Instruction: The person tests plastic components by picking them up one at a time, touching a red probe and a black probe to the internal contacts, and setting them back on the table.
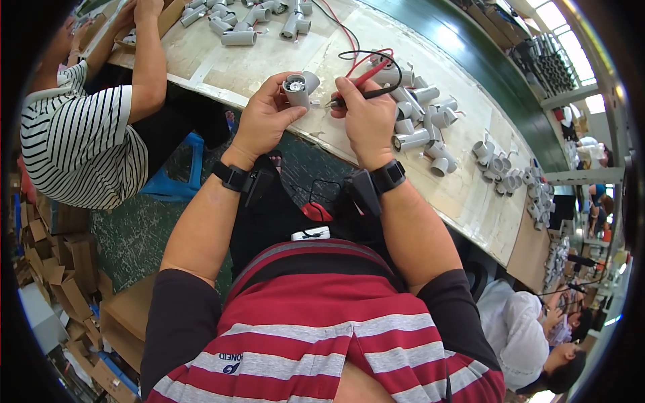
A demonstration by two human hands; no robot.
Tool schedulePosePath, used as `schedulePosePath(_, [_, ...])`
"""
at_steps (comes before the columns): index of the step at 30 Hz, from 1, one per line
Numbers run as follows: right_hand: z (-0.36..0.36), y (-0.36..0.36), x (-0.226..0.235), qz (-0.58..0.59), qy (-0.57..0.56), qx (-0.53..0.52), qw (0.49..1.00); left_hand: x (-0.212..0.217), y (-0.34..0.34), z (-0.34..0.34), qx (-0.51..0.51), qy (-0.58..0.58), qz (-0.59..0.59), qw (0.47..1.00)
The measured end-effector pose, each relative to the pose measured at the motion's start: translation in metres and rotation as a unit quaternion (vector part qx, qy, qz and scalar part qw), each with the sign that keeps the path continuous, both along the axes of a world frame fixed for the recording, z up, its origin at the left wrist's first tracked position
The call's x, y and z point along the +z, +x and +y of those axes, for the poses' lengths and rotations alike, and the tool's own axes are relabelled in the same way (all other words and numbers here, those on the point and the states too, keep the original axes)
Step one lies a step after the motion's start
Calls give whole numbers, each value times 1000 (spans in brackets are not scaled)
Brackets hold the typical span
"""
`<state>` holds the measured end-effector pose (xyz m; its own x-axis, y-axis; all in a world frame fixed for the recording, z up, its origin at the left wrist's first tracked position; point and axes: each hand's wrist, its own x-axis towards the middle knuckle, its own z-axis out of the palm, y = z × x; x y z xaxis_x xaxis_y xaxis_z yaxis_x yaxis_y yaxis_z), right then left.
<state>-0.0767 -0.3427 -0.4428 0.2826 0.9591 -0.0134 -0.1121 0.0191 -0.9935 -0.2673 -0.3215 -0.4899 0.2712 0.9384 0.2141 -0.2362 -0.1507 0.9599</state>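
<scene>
Over the near edge of the worktable (477,211), my left hand (256,126) holds a grey cylindrical lamp-like part (297,99) upright. Its open top shows metal and small inner pieces, and a second short grey cylinder joins its side. My right hand (371,121) is closed around a pair of test probes, a red probe (373,71) and a black probe (337,103). Their tips point left at the part, a small gap away. Red and black leads (351,40) run from the probes across the table.
Many similar grey parts (430,127) lie right of my right hand, with more (238,37) at the far left. A co-worker in a striped shirt (87,141) sits left by a blue stool (178,174). Cardboard boxes (74,289) fill the lower left; another person (514,329) sits lower right.
</scene>
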Motion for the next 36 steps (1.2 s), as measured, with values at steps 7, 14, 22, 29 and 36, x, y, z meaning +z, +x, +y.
schedulePosePath(7, [14, -12, -6, -38, -1, -15, 999, -2, 1, 1, 0, 4, 4, 1000])
schedulePosePath(14, [18, -15, -18, -86, -3, -21, 996, -3, -1, 0, -23, -12, 16, 1000])
schedulePosePath(22, [19, -17, -27, -106, 5, -32, 994, 2, 0, -4, -31, -4, 14, 999])
schedulePosePath(29, [19, -20, -28, -79, 11, -37, 996, -1, -1, -5, -24, 22, 60, 998])
schedulePosePath(36, [19, -21, -24, -84, 10, -37, 996, -1, 2, -8, -8, 44, 84, 995])
